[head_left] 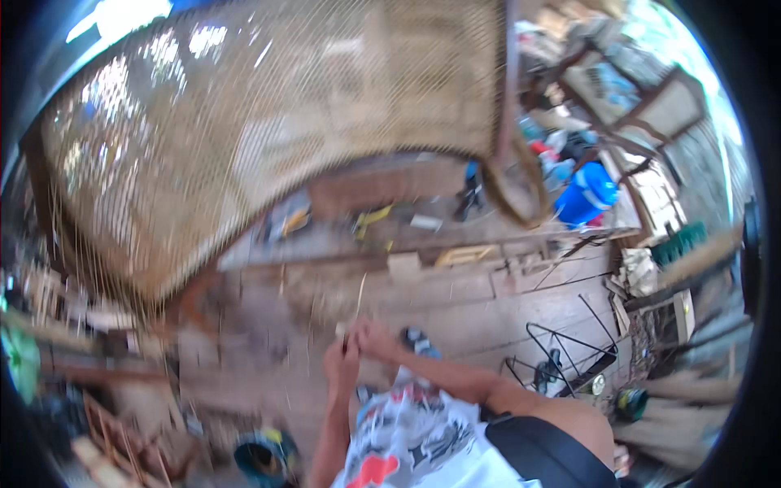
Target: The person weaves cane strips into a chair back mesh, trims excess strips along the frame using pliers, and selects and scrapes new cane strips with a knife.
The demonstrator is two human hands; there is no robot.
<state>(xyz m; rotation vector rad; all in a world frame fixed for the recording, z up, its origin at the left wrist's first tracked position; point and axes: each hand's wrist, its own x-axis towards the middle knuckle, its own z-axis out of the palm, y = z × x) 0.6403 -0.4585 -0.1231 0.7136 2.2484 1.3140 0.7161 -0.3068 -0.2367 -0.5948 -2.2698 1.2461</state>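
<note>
My left hand [340,362] and my right hand [376,340] are close together in front of my body, fingers closed and blurred. A thin pale strand [360,294], like a cane strip, rises from between them, seemingly pinched by the right hand. Something small and dark shows at the left fingers, with a pale bit above it; I cannot make out what it is. Beyond my hands stands a large woven cane panel [325,89] in a curved wooden frame, with loose strands hanging off its left end.
Behind the panel, tools lie on a low surface [415,236]. A blue bucket [587,195] stands at the far right. Nearer on the right is a black metal wire frame [569,358]. A dark green container [264,455] sits at the lower left, near wood pieces [122,435].
</note>
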